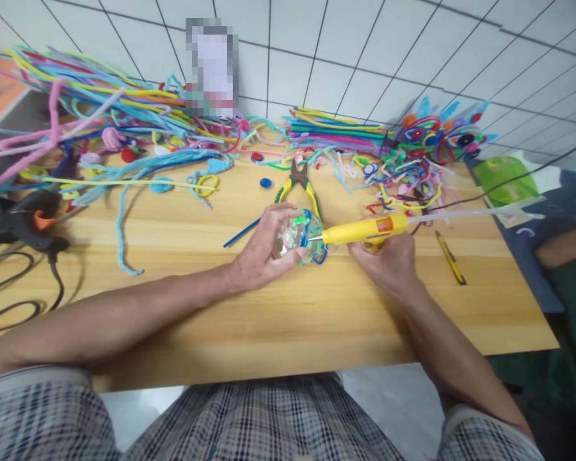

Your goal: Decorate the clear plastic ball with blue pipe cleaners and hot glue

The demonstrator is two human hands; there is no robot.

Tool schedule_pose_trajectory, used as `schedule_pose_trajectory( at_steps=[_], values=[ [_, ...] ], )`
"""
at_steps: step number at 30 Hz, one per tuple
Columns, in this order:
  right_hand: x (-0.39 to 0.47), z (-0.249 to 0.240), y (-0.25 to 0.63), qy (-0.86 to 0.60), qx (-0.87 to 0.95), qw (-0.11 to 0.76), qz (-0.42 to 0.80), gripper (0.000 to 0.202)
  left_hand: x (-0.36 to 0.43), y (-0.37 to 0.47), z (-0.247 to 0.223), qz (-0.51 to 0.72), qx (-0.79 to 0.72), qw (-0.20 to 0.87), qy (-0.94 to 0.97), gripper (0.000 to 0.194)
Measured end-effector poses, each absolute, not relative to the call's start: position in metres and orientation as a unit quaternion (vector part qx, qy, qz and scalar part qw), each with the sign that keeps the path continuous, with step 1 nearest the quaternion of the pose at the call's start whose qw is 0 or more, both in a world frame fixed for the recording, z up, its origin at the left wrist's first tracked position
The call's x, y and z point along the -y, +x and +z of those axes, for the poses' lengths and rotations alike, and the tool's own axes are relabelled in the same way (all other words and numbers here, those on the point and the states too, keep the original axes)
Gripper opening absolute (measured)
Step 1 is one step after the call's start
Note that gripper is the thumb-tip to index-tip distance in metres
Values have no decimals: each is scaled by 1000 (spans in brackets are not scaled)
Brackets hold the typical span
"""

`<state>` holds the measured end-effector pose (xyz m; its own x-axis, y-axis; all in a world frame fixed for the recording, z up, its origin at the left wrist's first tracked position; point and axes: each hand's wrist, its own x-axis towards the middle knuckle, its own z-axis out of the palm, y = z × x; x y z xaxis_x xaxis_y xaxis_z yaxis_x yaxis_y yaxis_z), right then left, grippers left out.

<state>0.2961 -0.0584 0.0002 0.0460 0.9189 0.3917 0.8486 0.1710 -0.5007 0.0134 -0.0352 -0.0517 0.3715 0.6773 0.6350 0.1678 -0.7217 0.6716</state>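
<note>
My left hand (266,250) is closed round a clear, rounded object (288,235) with green and blue pieces on it, near the middle of the wooden table. In my right hand (388,259) is a yellow glue gun (365,232), a pale glue stick (465,214) sticking out of its back. The gun's metal tip points left and meets, or nearly meets, the blue strip on the clear object. Just behind the object lie pliers (300,182) with yellow and green handles. A blue stem (241,233) lies left of my left fingers.
Piles of coloured pipe cleaners (139,105) line the table's back edge. A yellow cutter (451,257) lies at the right, decorated masks (436,134) stand behind, and a black holder (24,224) with cables is at the left. Another person's arm (569,244) shows at the right edge.
</note>
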Motion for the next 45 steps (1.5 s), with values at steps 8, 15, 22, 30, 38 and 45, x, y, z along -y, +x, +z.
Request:
schedule_pose_trajectory(
  at_steps=[8,15,22,30,38,45],
  values=[
    [60,-7,300,-602,715,355,2,22,36,15,-53,496,-269,261,783,61],
    [62,-11,305,-574,733,365,-16,23,37,15,-52,500,-266,260,782,61],
    [64,-16,310,-556,738,380,-51,25,36,14,-50,490,-269,242,793,61],
    [64,-15,313,-532,747,394,-56,20,36,15,-49,493,-262,242,793,61],
    [68,-12,311,-568,731,376,-34,20,37,17,-51,503,-265,236,788,59],
    [69,-11,313,-588,723,363,2,20,37,16,-50,492,-271,248,789,60]
  ],
)
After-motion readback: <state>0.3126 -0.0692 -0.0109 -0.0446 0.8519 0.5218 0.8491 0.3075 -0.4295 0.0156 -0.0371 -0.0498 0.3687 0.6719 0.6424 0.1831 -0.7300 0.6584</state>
